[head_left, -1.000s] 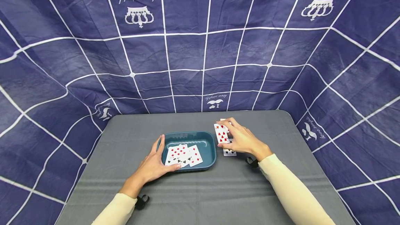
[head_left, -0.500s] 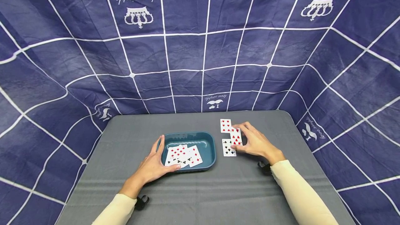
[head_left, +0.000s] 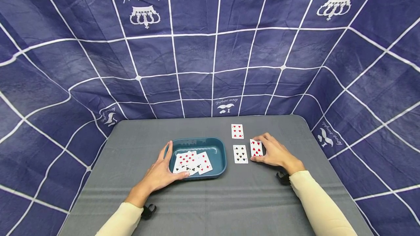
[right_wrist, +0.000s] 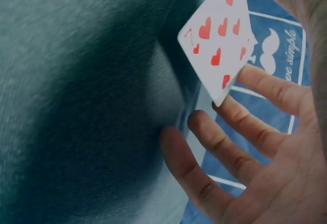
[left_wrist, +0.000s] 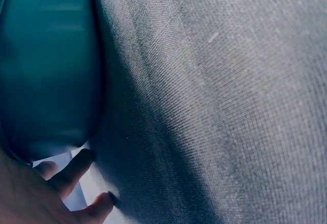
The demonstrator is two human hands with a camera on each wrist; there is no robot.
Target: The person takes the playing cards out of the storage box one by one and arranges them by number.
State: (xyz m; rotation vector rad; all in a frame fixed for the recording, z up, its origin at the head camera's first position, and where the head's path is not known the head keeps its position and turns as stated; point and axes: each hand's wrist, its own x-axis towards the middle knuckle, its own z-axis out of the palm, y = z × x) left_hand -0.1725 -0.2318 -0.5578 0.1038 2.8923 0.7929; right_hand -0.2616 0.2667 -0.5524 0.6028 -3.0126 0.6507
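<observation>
A playing card, the seven of hearts (head_left: 256, 148), is pinched at its edges between the thumb and fingertips of my right hand (head_left: 275, 152). It is tilted in the right wrist view, its red hearts facing that camera. Left of it a spades card (head_left: 240, 154) lies face up on the table, with a six of hearts (head_left: 237, 131) beyond. My left hand (head_left: 160, 170) holds the left end of a dark teal tray (head_left: 220, 163), thumb over the near rim and fingers along the left side. Overlapping diamond and club cards (head_left: 205, 164) lie inside the tray.
Grey cloth covers the table (head_left: 210, 207). A blue cloth with white grid lines (head_left: 197, 54) hangs behind it and along both sides. Black straps (head_left: 149, 211) show at both wrists.
My right hand has carried the seven of hearts rightward from beside the tray, past the spades card, uncovering both cards on the table. My left hand and the tray stay put.
</observation>
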